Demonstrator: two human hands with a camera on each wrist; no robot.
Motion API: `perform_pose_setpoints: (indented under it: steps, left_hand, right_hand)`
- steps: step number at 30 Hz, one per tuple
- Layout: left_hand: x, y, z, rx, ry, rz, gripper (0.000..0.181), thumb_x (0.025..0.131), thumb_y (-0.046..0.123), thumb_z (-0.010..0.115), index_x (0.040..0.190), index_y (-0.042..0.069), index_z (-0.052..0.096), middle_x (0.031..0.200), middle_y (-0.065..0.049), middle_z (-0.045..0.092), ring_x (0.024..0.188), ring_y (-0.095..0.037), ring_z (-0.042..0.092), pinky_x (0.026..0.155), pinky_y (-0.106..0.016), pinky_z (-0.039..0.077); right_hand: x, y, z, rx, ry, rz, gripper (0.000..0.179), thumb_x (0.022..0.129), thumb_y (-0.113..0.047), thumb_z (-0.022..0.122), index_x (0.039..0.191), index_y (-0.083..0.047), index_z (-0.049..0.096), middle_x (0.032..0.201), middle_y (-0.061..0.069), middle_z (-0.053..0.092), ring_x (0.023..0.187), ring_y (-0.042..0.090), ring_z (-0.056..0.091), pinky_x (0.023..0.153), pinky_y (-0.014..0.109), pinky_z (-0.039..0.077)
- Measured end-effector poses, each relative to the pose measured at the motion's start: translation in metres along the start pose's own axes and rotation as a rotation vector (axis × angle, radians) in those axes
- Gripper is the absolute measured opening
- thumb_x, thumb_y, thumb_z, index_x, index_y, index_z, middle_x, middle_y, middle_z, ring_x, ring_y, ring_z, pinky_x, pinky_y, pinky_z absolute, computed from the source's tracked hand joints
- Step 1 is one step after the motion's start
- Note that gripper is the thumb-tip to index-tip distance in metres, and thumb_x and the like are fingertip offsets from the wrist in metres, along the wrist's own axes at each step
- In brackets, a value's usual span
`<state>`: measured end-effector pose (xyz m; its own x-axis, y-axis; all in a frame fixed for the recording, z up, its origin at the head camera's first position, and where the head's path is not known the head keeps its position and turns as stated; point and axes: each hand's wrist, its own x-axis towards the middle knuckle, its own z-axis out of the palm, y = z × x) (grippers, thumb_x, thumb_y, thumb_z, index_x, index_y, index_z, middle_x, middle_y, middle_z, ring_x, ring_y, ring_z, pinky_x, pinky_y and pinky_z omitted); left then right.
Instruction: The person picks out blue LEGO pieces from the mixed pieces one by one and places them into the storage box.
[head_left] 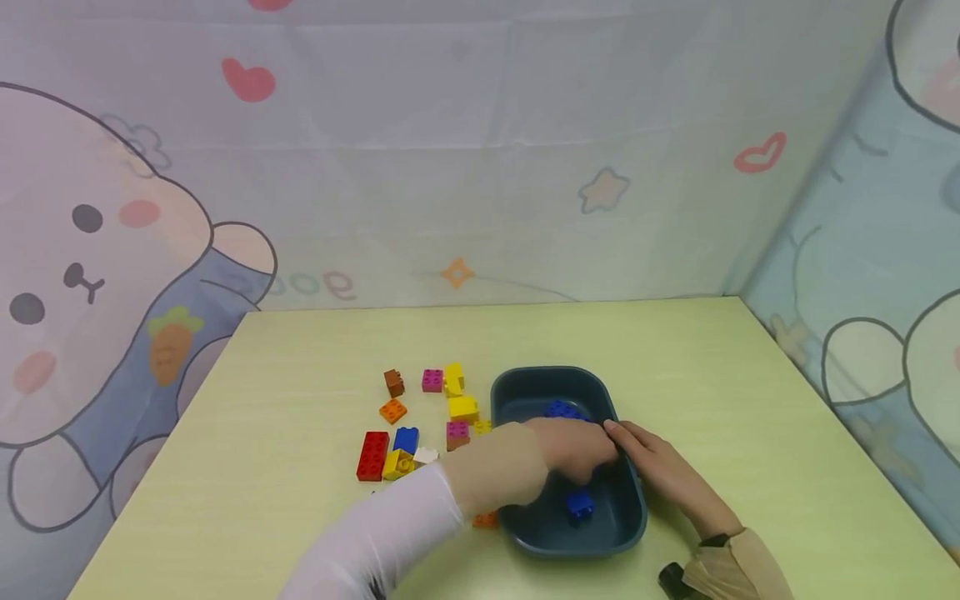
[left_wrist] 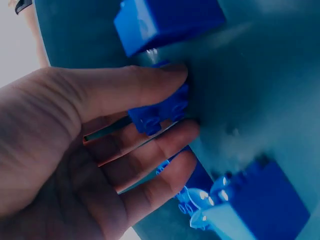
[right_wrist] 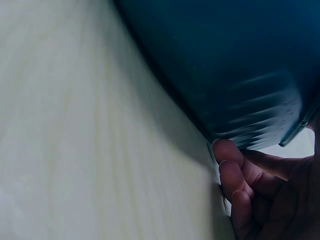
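In the head view my left hand [head_left: 576, 448] reaches down into a dark blue-green plastic bin [head_left: 536, 537]. Up close in the left wrist view, the thumb and fingers of this hand [left_wrist: 100, 130] pinch a small blue toy brick [left_wrist: 159, 113]. More blue bricks lie on the bin's floor: a sloped-looking one [left_wrist: 175, 25] above the thumb and a larger one [left_wrist: 267, 205] beyond the fingertips. On the bin's right side my right hand [head_left: 663, 471] grips the rim, thumb on top. The right wrist view shows its curled fingers [right_wrist: 231, 175] against the bin's outer wall [right_wrist: 220, 55].
Left of the bin, several loose bricks lie on the pale wooden table [head_left: 285, 400]: a long red brick [head_left: 372, 456], a blue brick [head_left: 406, 439], yellow bricks [head_left: 463, 408], an orange brick [head_left: 393, 410] and a magenta brick [head_left: 432, 380]. A printed cloth [head_left: 450, 167] hangs behind.
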<state>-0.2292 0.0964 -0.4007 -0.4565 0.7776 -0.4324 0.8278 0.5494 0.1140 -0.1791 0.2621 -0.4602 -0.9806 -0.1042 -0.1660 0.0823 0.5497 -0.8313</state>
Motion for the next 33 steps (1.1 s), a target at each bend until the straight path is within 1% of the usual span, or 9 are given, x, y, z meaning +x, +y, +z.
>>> perform_pose_setpoints:
  steps: [2,5,9,11,16,24,28,33]
  left_hand:
    - [0.001,-0.001,0.000,0.004,-0.006,-0.014,0.022,0.098,0.014,0.066,0.116,0.026,0.067,0.106,0.011,0.066,0.091,-0.008,0.057,0.088,-0.022,0.047]
    - [0.002,-0.003,0.000,0.012,-0.016,-0.035,0.021,0.096,0.014,0.068,0.114,0.025,0.067,0.100,0.009,0.065,0.087,-0.011,0.057,0.080,-0.023,0.048]
    - [0.006,-0.003,0.001,0.006,-0.031,-0.056,0.020,0.095,0.014,0.070,0.113,0.023,0.066,0.099,0.008,0.064,0.086,-0.012,0.057,0.076,-0.023,0.045]
    - [0.007,-0.002,0.001,0.000,-0.041,-0.067,0.020,0.095,0.015,0.071,0.112,0.023,0.066,0.099,0.007,0.064,0.086,-0.013,0.057,0.076,-0.023,0.045]
    - [0.008,0.000,0.001,0.021,-0.054,-0.083,0.018,0.095,0.017,0.071,0.112,0.022,0.066,0.099,0.006,0.063,0.086,-0.013,0.058,0.076,-0.024,0.046]
    - [0.005,0.003,-0.002,0.038,-0.063,-0.082,0.022,0.096,0.018,0.069,0.117,0.022,0.065,0.104,0.007,0.064,0.088,-0.013,0.057,0.079,-0.023,0.046]
    - [0.002,0.002,-0.007,0.023,-0.062,-0.091,0.026,0.092,0.019,0.074,0.116,0.024,0.066,0.105,0.009,0.065,0.089,-0.012,0.058,0.083,-0.024,0.048]
    - [-0.002,0.002,-0.017,0.008,-0.070,-0.115,0.028,0.083,0.023,0.084,0.106,0.024,0.068,0.096,0.010,0.066,0.087,-0.011,0.059,0.083,-0.026,0.051]
  right_hand:
    - [0.000,0.000,0.000,0.000,0.001,-0.002,0.069,0.105,-0.057,0.039,0.146,-0.003,0.049,0.146,0.021,0.051,0.137,0.040,0.044,0.109,0.057,0.037]
    - [0.000,0.001,0.000,-0.010,0.004,-0.016,0.068,0.105,-0.057,0.039,0.145,-0.004,0.052,0.143,0.019,0.054,0.135,0.039,0.047,0.108,0.056,0.038]
    - [0.001,0.002,0.001,-0.014,0.014,-0.011,0.067,0.104,-0.059,0.038,0.142,-0.006,0.055,0.140,0.017,0.057,0.133,0.036,0.049,0.108,0.055,0.039]
    - [0.000,0.001,0.000,-0.015,0.014,-0.010,0.067,0.104,-0.059,0.038,0.142,-0.006,0.055,0.141,0.017,0.057,0.134,0.037,0.049,0.108,0.055,0.039]
    - [0.000,0.000,-0.001,-0.022,0.010,-0.021,0.068,0.105,-0.058,0.038,0.143,-0.004,0.053,0.142,0.019,0.055,0.135,0.039,0.047,0.108,0.057,0.038]
    - [0.001,0.001,-0.001,-0.021,0.009,-0.014,0.068,0.105,-0.058,0.038,0.144,-0.004,0.053,0.143,0.019,0.054,0.135,0.039,0.048,0.108,0.057,0.039]
    - [0.001,0.000,0.000,-0.032,0.011,-0.007,0.071,0.104,-0.059,0.037,0.145,-0.003,0.051,0.144,0.021,0.053,0.135,0.040,0.046,0.108,0.057,0.038]
    - [0.000,-0.002,-0.001,-0.056,0.018,-0.019,0.071,0.105,-0.057,0.036,0.146,0.000,0.049,0.145,0.023,0.051,0.137,0.041,0.044,0.109,0.058,0.036]
